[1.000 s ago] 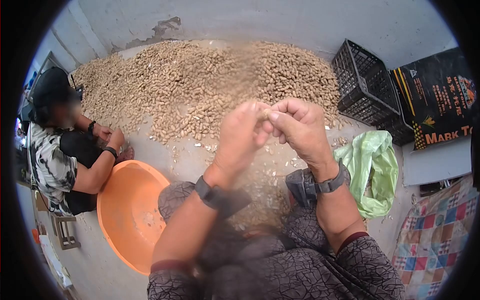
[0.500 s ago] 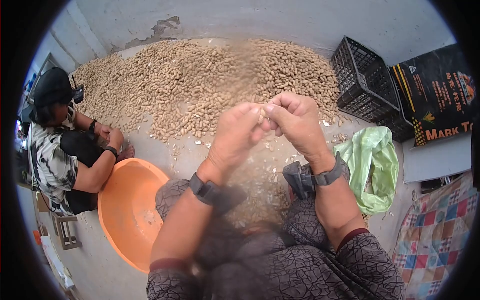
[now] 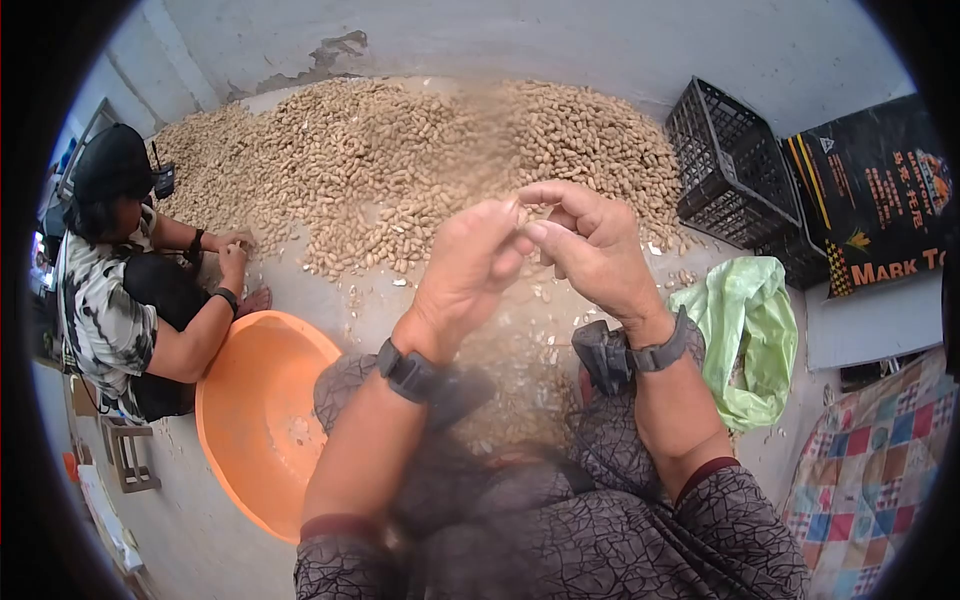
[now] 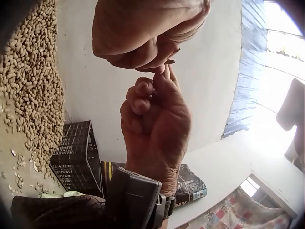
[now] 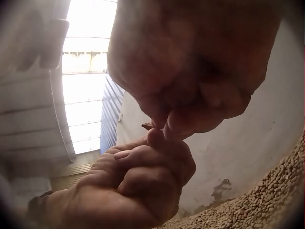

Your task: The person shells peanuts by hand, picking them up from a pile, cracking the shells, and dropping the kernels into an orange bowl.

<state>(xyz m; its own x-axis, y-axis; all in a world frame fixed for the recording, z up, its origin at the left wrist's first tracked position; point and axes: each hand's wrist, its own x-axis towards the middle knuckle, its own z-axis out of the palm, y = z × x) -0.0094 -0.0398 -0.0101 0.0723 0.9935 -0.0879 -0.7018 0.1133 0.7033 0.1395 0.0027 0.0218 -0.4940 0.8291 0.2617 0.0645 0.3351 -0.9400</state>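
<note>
Nearest, dark patterned sleeves and a lap, with both hands raised above it. The left hand (image 3: pixel 468 262) and right hand (image 3: pixel 592 245) meet fingertip to fingertip, and between them sits a small brown peanut piece (image 4: pixel 169 61), pinched from both sides, probably so it can be split apart over the lap. Each grip is clamped on that scrap, the other fingers curled in.

Left of the knees an orange basin (image 3: pixel 262 420) lies on the floor, close enough to drop things into. A green bag (image 3: pixel 742 335) slumps to the right, a checked cloth (image 3: pixel 868 470) beyond it.

Farther off spreads the peanut heap (image 3: pixel 400 165) along the wall, where a second person (image 3: pixel 120 300) sits at the left, reaching in. A black crate (image 3: pixel 728 165) and a printed sack (image 3: pixel 878 190) stand far right.
</note>
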